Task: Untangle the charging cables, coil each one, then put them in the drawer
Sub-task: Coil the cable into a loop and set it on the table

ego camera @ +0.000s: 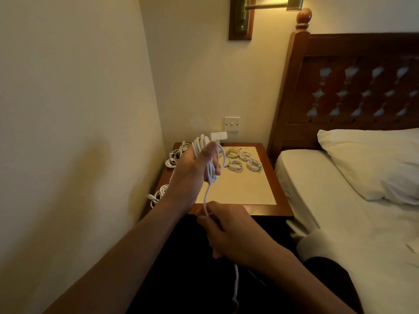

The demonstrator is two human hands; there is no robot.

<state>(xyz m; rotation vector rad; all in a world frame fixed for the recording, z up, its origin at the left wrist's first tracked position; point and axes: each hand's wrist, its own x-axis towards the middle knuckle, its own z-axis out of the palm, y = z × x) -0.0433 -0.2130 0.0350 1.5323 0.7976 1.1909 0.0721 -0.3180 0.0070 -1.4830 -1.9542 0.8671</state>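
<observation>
Nightstand bears coiled cables; left hand grips white cable (right hand pinches it).

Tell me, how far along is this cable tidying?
Done: several coiled white cables lie on the wooden bedside table. In hand: the left hand holds a half-wound white charging cable while the right hand pinches its loose end. Left: a tangled white heap by the wall; no drawer shows.

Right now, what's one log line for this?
left hand: holds cable coil | right hand: pinches loose strand | table: finished coils
</observation>
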